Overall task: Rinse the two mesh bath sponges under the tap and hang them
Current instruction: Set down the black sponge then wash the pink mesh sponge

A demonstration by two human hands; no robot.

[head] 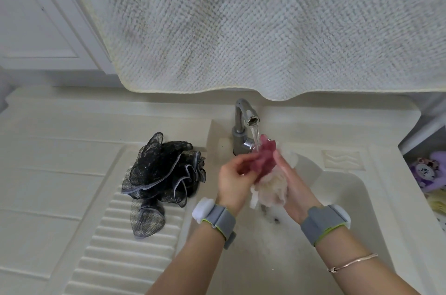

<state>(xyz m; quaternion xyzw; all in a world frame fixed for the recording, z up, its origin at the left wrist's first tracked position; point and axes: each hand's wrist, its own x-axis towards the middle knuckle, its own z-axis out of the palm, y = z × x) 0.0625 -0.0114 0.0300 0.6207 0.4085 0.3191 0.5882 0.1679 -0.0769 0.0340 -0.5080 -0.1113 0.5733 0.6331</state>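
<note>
Head view. The pink-and-cream mesh sponge (266, 174) sits over the basin (357, 198), right of centre, its pink top directly under the stream from the chrome tap (243, 123) at about twelve o'clock from the hands. The left hand (233, 180) pinches the pink ruffles with curled fingers. The right hand (293, 182) presses the cream part from the other side, fingers fairly straight, though the mesh hides its palm and I cannot tell for sure whether the thumb wraps round. The black sponge (161, 174) lies at nine o'clock from the hands, on the ribbed draining surface (115, 246), well apart from the water, not yet rinsed by the look of it.

What could go wrong: wet mesh is slippery and springy, so the loose two-sided hold could let the bundle slide into the basin. The stream hitting the bunched top could splash outward onto the grey wrist bands (220, 218) or the thick woven towel (265, 29) hanging just above the tap. The black sponge's trailing lobe could snag on the ridges when lifted.

Materials: both sponges are gathered netting, light, frilled and easily crushed; the black one has pale edging. The basin and surface look like smooth cream moulded stone or plastic.
</note>
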